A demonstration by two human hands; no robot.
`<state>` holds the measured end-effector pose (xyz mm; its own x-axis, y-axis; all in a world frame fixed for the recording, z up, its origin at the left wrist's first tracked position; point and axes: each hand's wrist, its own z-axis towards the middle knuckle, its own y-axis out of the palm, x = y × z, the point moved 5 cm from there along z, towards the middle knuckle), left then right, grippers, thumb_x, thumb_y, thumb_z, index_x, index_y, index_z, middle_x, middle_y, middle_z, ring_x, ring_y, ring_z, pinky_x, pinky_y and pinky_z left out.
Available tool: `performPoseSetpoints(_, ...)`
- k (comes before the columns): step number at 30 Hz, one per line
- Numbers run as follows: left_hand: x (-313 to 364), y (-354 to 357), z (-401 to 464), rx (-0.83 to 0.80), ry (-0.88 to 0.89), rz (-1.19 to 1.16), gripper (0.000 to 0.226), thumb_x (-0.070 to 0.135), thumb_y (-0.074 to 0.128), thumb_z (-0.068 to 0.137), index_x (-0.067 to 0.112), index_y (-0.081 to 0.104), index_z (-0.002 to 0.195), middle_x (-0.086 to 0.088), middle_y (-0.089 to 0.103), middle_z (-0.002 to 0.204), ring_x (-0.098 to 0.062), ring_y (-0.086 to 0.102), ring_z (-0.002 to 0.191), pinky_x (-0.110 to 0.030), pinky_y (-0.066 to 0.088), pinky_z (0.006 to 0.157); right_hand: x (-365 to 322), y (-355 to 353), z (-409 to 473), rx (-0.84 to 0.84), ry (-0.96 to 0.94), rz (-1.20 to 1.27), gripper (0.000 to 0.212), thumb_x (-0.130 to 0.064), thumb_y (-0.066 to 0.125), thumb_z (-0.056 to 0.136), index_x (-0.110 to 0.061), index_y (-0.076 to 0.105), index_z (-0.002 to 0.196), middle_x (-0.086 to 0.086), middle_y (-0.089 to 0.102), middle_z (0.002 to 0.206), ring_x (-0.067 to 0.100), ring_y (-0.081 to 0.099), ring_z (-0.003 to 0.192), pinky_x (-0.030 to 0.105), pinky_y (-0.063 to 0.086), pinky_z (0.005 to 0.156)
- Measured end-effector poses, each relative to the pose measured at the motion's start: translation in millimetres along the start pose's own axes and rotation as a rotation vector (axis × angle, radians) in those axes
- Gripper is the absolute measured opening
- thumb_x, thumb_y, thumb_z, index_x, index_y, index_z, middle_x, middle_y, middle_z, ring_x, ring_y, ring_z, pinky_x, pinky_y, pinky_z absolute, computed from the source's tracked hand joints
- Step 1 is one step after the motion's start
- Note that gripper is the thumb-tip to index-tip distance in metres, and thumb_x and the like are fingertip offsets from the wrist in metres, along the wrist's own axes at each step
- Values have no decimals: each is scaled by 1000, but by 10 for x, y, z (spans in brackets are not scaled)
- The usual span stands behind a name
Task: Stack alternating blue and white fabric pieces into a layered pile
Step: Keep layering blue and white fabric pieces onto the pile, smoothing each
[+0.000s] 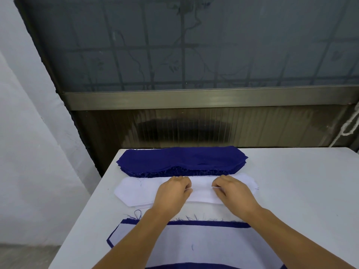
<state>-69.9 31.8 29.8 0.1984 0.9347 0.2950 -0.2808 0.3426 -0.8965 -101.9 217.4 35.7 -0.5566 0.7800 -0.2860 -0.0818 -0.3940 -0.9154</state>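
white fabric stack [136, 193], mid-worktop [291, 181], between blue stack [180, 161] at far edge and layered pile [204, 243] at near edge. left hand [172, 193], right hand [233, 191]: each pinching top white piece. step: pickup; next, likely lift clear, lay onto pile.

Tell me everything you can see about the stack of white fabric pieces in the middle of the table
The white fabric stack is a low pile of thin, matte, long pieces with angled, clipped ends, edges roughly aligned. It lies flat across the white table, between the blue fabric stack behind it and the layered pile nearer the person. Its far edge meets the blue stack's frayed edge. The left hand and right hand rest on its middle, fingers curled, pinching the top piece. A few loose blue threads lie on it.
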Motion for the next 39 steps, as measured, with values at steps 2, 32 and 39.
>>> performPoseSetpoints(2,-91,-45,-56,6,10,33,10,23,50,96,23,59,98,7,61,97,-7,47,83,-19,44,74,36,-42,-76,24,-12,0,18,-24,45,98,-23,64,99,-9,62,99,9,53,88,20,44,80)
performPoseSetpoints(32,-352,-426,-1656,171,225,160,32,23,47,76,13,77,81,5,72,88,-14,68,77,-20,46,72,95,-228,-1655,183,-262,-133,19,-18,48,84,-18,67,82,-11,63,88,7,57,76,14,38,72)
performPoseSetpoints(39,-460,-342,-1694,172,177,95,31,29,49,73,16,77,82,8,72,89,-8,66,80,-15,45,71,81,-227,-1643,217,-285,-113,23,-17,46,81,-18,69,79,-11,64,89,8,58,76,16,42,69)
